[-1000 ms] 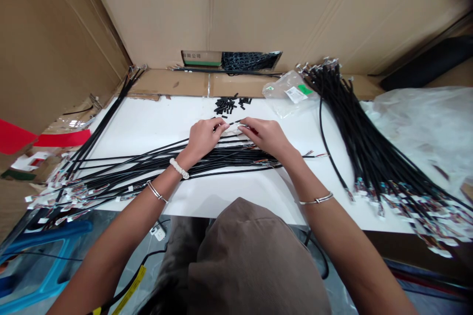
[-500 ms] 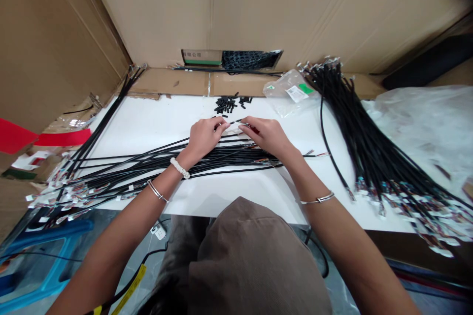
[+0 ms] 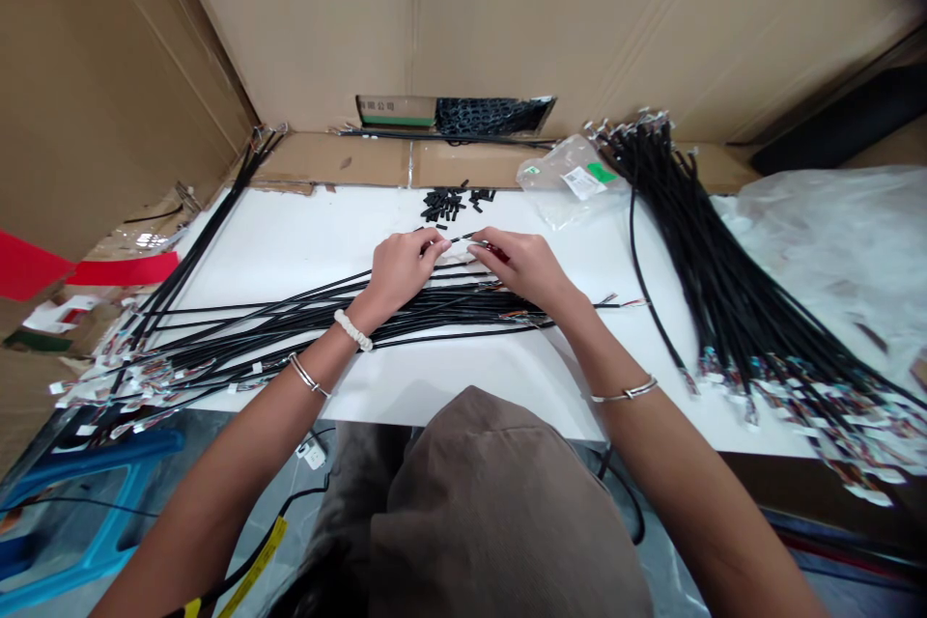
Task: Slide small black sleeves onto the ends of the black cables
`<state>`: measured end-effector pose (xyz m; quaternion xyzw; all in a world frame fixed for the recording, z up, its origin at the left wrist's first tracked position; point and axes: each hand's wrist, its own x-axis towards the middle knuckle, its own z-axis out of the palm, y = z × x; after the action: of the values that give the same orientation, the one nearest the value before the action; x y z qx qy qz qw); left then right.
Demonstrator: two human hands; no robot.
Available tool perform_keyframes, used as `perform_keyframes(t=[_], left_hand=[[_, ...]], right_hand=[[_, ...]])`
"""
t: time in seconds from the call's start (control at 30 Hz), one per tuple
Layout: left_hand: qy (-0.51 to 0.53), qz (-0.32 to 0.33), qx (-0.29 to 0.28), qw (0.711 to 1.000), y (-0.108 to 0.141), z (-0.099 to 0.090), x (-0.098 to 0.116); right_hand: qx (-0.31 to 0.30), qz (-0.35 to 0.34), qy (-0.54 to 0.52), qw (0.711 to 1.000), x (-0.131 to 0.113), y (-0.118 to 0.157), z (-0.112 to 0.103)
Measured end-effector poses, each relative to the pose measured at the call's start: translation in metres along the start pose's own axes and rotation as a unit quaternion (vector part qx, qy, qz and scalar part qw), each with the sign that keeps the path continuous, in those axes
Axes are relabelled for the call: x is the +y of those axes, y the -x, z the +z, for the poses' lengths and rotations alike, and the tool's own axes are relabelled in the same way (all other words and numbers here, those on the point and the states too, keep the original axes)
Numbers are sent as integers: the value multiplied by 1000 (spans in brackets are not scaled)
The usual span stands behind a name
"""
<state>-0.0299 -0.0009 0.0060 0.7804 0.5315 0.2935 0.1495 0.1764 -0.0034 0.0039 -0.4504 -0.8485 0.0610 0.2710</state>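
While working at one thin black cable end (image 3: 463,239) over the white tabletop (image 3: 290,241), left hand (image 3: 397,272) and right hand (image 3: 525,266) close together, narrow, both pinching it, fingertips almost meeting. Far left, a red strip (image 3: 120,268) on brown card, with a blue stool (image 3: 87,468) down below. Next, a long spread of black cables (image 3: 311,328) lying side by side across the tabletop, under both wrists, small plugs and tags (image 3: 123,377) heaped at the left end. Then a white bead band (image 3: 352,330) and a thin bangle (image 3: 308,375) on the left arm. Just past the fingers, a small heap of short black sleeves (image 3: 443,205), near but not touched. By the right fingers, a tiny red bit (image 3: 498,253), too small to tell what. Farther right, a clear bag (image 3: 572,179), then a big bundle of black cables (image 3: 731,299) beside a plastic sheet (image 3: 832,251). Work in hand: small, careful pinching at this one cable end.
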Motion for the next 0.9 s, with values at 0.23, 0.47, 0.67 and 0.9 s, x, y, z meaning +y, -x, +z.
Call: perform_keyframes(t=[0.23,0.47,0.67,0.9], left_hand=[[24,-2,3,1000,-1,0,0],[19,0,2,1000,-1,0,0],[19,2,1,1000,-1,-1,1],[20,1,-3,1000,-2,-2,1]], right_hand=[[-1,19,30,999,-2,-1,0],[-1,13,40,999,1,-1,-1],[-1,9,41,999,1,0,-1],[-3,8,42,999,1,0,-1]])
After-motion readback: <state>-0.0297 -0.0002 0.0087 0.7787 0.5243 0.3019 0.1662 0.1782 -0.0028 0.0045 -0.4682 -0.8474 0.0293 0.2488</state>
